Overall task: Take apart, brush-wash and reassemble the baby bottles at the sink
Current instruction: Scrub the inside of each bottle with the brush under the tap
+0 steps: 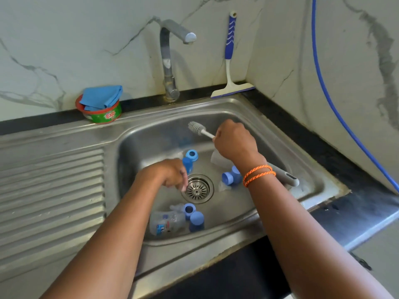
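Nearest me, at about 6 o'clock from the drain, a clear bottle body lies on its side on the floor of the sink, with a blue collar ring and a blue cap touching it on the right.

My left hand hangs just at the drain's 9 o'clock edge, fingers curled downward; whether they pinch anything I cannot tell, the tips are blurred. A blue bottle part stands just beyond its knuckles, and another blue ring sits at 12 o'clock from the drain.

At 3 o'clock two more blue pieces lie together, partly under my right wrist with its orange thread band.

My right hand is fisted tight around the white handle of the bottle brush, bristle head pointing toward 10 o'clock, above the basin.

Farther back stand the tap, a soap tub topped with a blue cloth, and a squeegee leaning on the wall.
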Tool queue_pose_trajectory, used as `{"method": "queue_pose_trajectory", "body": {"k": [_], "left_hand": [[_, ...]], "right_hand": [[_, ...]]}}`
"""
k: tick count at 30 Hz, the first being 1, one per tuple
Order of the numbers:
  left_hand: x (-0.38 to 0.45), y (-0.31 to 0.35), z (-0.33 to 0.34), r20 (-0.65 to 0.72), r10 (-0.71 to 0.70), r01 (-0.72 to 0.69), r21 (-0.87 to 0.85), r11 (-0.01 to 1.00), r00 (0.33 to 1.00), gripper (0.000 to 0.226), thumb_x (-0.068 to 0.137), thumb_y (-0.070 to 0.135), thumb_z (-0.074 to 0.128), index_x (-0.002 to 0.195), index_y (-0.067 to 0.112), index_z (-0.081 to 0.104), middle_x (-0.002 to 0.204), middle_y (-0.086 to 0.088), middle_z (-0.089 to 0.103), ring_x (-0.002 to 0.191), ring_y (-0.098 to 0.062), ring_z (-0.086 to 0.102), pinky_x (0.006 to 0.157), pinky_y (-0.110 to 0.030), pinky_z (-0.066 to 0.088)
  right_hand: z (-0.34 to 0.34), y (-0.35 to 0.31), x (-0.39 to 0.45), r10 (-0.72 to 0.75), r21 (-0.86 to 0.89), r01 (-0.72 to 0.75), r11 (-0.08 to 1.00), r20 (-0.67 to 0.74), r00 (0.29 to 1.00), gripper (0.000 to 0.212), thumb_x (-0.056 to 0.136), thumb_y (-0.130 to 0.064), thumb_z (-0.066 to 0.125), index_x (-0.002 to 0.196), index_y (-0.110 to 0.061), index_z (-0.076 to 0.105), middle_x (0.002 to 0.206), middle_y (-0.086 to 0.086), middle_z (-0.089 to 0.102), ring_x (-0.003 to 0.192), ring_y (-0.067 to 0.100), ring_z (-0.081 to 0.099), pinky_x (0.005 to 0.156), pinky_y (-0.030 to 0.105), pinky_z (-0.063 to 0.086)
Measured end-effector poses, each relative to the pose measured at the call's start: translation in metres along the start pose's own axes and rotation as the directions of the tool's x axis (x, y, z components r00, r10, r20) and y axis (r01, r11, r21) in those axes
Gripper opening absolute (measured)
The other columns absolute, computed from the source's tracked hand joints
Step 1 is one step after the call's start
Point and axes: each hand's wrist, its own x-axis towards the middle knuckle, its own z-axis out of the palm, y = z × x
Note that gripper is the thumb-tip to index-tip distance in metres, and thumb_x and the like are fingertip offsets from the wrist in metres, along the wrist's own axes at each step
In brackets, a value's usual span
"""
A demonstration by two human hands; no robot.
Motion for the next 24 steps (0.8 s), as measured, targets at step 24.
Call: {"method": "queue_pose_trajectory", "body": {"k": [24], "left_hand": [[-0.019,-0.016,0.028,0.392,-0.475,0.391,0.276,0.878,0.788,0.108,0.022,0.052,0.105,0.116,0.007,0.075,0.110,-0.006,0.079,0.098,-0.027,0.078,0.095,-0.042,0.058]], "right_hand": [[0.025,0.017,-0.007,0.023,-0.034,-0.019,0.999,0.125,0.992,0.022,0.100,-0.020,0.062,0.120,-0.011,0.064,0.112,0.013,0.063,0.097,0.035,0.064,0.085,0.045,0.056]]}}
